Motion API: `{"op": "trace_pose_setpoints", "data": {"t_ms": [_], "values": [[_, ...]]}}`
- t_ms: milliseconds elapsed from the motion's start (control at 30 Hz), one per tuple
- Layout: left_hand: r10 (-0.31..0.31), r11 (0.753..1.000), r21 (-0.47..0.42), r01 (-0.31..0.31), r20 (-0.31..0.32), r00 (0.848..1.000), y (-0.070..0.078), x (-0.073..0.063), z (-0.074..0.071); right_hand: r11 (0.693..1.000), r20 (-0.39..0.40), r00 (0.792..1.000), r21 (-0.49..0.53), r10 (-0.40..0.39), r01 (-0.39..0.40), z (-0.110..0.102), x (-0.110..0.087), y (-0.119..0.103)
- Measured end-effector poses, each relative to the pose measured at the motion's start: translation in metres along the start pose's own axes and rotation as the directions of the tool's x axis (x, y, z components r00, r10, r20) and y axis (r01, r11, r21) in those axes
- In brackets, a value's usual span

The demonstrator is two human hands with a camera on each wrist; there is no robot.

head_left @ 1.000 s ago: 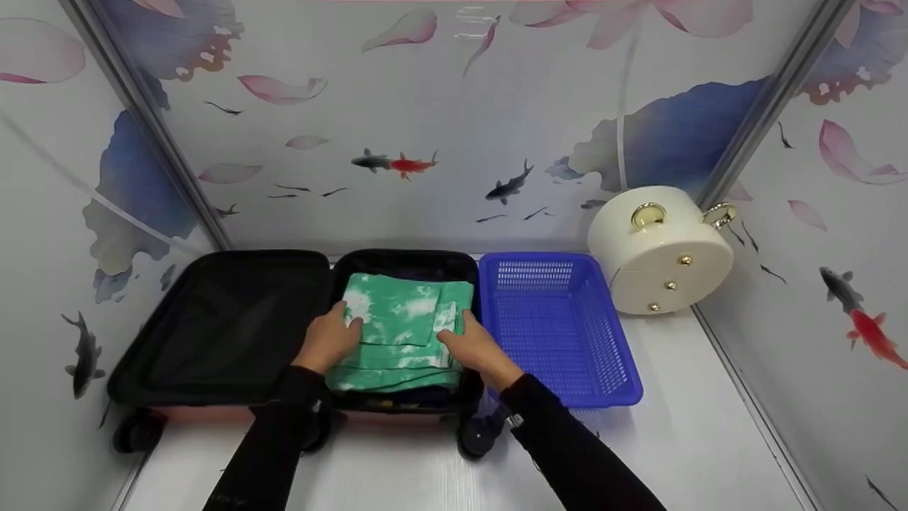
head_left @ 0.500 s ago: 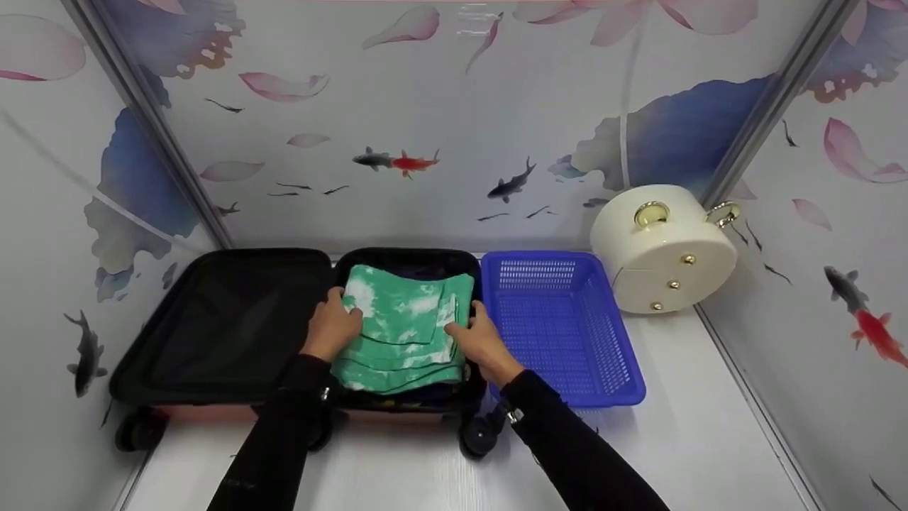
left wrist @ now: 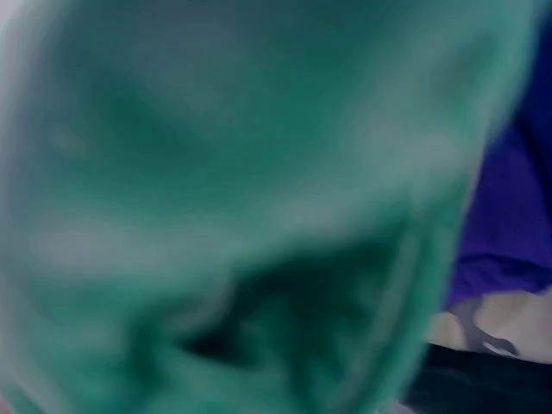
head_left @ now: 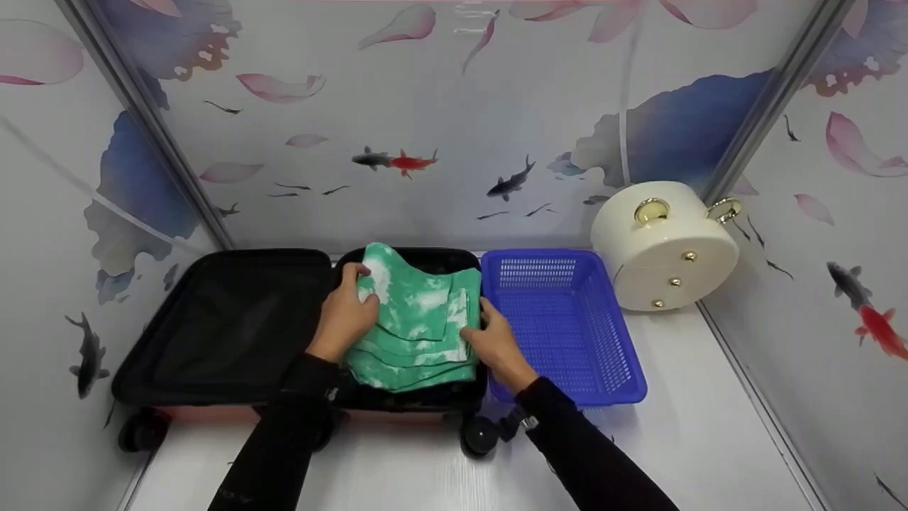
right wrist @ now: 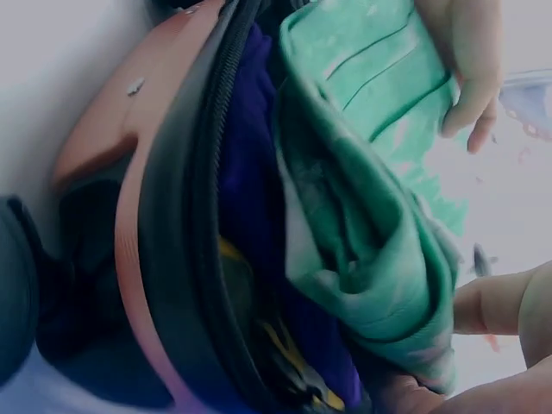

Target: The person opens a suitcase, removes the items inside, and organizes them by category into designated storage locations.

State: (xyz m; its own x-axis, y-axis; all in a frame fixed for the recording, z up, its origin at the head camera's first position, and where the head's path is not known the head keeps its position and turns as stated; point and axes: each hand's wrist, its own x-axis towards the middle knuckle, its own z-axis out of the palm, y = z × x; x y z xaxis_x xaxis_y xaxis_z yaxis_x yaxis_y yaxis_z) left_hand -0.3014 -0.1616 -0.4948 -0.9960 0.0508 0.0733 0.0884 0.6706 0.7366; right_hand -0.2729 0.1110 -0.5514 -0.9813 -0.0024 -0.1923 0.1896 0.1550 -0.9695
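A folded green-and-white tie-dye garment [head_left: 415,312] is held over the right half of an open suitcase [head_left: 340,266]. My left hand [head_left: 344,316] grips its left edge, fingertips behind and thumb in front. On the opposite edge my right hand [head_left: 500,348] pinches the layers between thumb and fingers. The garment's far left corner stands higher than the rest. In the right wrist view its near side bulges in a rolled fold, with purple cloth [right wrist: 246,164] and a dark, yellow-marked item [right wrist: 285,345] beneath it inside the suitcase. Blurred green fabric fills most of the left wrist view.
The suitcase's black left half [head_left: 234,326] lies open. A blue perforated basket [head_left: 613,348] stands against the right side. Behind it, by the corner, is a cream round case [head_left: 663,248] with gold rings and knobs. A suitcase wheel [head_left: 479,436] juts toward me.
Both hands have shifted slightly right with the garment, and the left hand has risen farther back. The garment's far left corner is now raised and curved.
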Motion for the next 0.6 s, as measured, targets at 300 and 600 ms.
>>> {"op": "trace_pose_setpoints", "data": {"t_ms": [300, 600], "values": [[0.039, 0.993, -0.110, -0.039, 0.000, 0.999, 0.039, -0.009, 0.005, 0.998, -0.054, 0.997, -0.031, -0.051, 0.050, -0.056, -0.010, -0.013], [0.217, 0.953, -0.238, -0.188, 0.102, 0.971, 0.073, -0.007, 0.049, 0.974, -0.085, 0.982, -0.166, -0.169, 0.153, -0.136, -0.012, -0.018]]}}
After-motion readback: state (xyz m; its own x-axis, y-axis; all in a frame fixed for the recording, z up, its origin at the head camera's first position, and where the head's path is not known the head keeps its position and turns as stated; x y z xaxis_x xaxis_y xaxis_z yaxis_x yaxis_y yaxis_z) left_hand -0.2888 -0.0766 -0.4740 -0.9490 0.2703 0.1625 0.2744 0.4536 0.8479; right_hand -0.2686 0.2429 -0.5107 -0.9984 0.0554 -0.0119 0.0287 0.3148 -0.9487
